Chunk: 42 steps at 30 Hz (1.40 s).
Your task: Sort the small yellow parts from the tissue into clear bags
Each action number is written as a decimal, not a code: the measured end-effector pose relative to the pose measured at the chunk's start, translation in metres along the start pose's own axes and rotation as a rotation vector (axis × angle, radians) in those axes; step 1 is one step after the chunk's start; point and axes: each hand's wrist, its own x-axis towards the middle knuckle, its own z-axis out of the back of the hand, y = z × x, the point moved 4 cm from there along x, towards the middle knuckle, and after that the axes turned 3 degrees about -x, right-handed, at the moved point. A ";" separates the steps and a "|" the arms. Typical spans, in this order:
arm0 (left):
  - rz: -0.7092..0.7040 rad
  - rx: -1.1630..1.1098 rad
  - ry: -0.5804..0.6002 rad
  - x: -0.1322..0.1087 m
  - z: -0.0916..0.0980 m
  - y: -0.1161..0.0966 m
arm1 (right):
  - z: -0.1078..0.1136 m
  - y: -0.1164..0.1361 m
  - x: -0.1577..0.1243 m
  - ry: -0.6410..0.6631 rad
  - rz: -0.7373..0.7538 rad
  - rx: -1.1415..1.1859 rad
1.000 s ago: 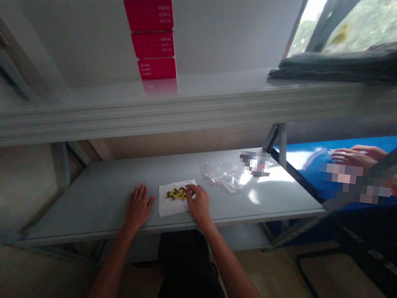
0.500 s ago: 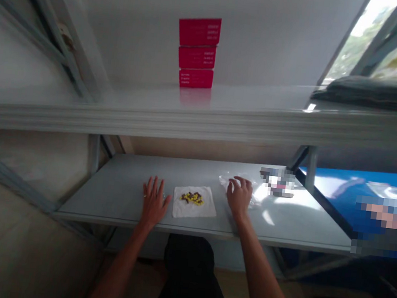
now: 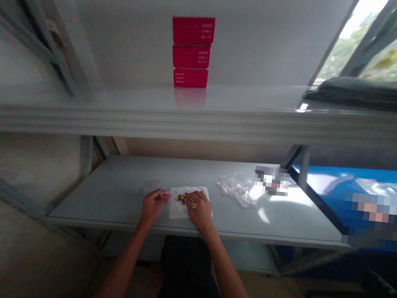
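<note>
On the grey shelf, a white cloth or paper square [image 3: 177, 212] bears a small heap of yellow and dark pieces [image 3: 180, 197], too small to identify. My right hand [image 3: 200, 210] is over the heap, fingers curled down and closed among the pieces; some yellow shows beside its fingers. Left of the square, my left hand [image 3: 152, 207] is closed, with thumb and fingertips pinched together at the edge of a small clear zip bag [image 3: 152, 185]. Part of that bag is hidden behind the hand.
Several clear plastic bags [image 3: 239, 188] lie in a loose pile to the right. Above runs an upper shelf edge [image 3: 133, 125] bearing three stacked red boxes [image 3: 191, 52]. A metal post [image 3: 304, 168] and a blue surface [image 3: 331, 183] are at the right.
My right hand has left the pile of clear bags and moved left onto the yellow and dark pieces. My left hand, flat before, has closed at the small bag. The view has shifted slightly.
</note>
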 end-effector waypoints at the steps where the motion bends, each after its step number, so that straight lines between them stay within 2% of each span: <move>1: 0.043 -0.069 -0.012 -0.001 0.002 0.005 | -0.002 -0.002 -0.003 0.022 0.024 -0.071; 4: 0.152 -0.228 -0.020 -0.007 0.003 0.016 | -0.008 -0.005 -0.008 0.079 0.075 -0.190; 7: 0.238 -0.275 -0.027 -0.012 -0.001 0.020 | -0.011 -0.006 -0.009 0.103 0.089 -0.218; 13: 0.238 -0.164 -0.010 -0.013 0.000 0.022 | -0.012 0.000 -0.006 0.119 0.108 -0.233; 17: 0.156 -0.053 0.030 -0.011 0.003 0.022 | -0.016 0.003 -0.005 0.148 0.123 -0.235; 20: 0.060 0.035 0.103 -0.009 0.001 0.018 | -0.013 0.001 -0.006 0.103 0.103 -0.120; 25: -0.021 0.103 0.210 -0.009 -0.008 0.013 | -0.003 -0.003 -0.007 0.018 0.092 0.292; 29: -0.039 0.120 0.281 -0.011 -0.015 0.014 | -0.006 -0.002 -0.007 0.074 0.135 0.395; 31: -0.030 0.106 0.292 -0.011 -0.016 0.016 | -0.009 -0.002 -0.007 0.132 0.106 0.394; 34: 0.006 0.069 0.262 -0.010 -0.014 0.017 | -0.011 -0.003 -0.007 0.192 0.051 0.392; 36: 0.044 0.042 0.206 -0.010 -0.009 0.018 | -0.008 -0.002 -0.007 0.163 0.040 0.357; 39: 0.091 -0.001 0.115 -0.011 -0.002 0.019 | -0.005 -0.001 -0.006 0.082 0.063 0.177; 42: 0.099 -0.023 0.081 -0.012 0.001 0.019 | -0.011 0.002 -0.005 0.132 0.112 -0.059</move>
